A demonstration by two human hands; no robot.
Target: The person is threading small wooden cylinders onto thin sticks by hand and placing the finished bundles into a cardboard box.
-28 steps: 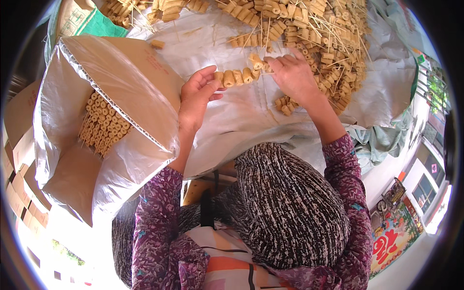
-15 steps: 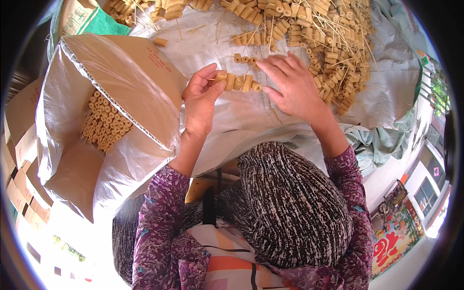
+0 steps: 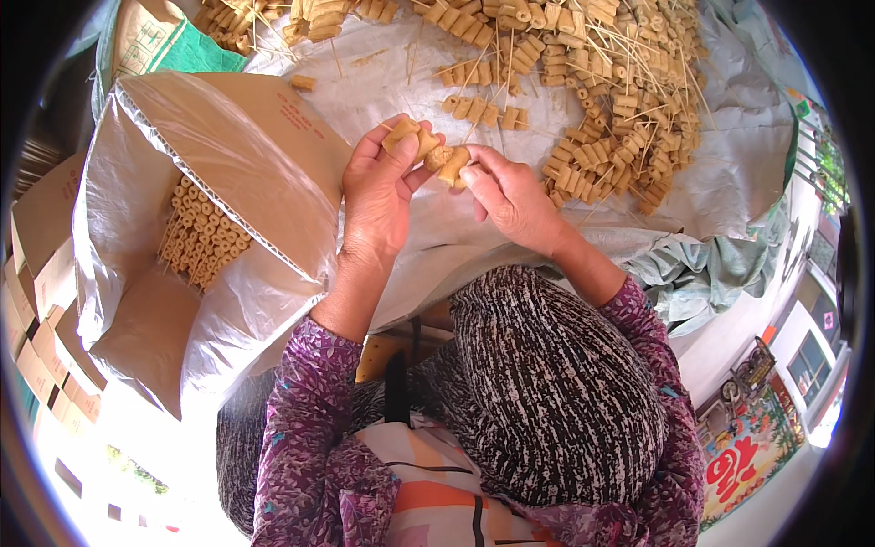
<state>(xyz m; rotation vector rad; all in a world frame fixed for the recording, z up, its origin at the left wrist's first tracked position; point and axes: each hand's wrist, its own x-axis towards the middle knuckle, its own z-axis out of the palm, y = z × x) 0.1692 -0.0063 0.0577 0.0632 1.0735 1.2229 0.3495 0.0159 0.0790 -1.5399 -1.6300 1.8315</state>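
Both hands are now lifting off the white plastic-sheeted surface (image 3: 383, 82), left hand (image 3: 378, 196) and right hand (image 3: 510, 196) each closing around tan cylindrical pieces (image 3: 428, 150), seemingly skewered together.

A white woven sheet (image 3: 383, 73) covers the work surface. Along its far edge lies a heap of tan ringed pieces (image 3: 592, 100) mixed with thin sticks (image 3: 638, 68). At its left edge stands a cardboard box (image 3: 237, 155) lined with a white sack, rows of rolls (image 3: 200, 237) packed inside. Flattened cartons (image 3: 41, 301) lie further left.
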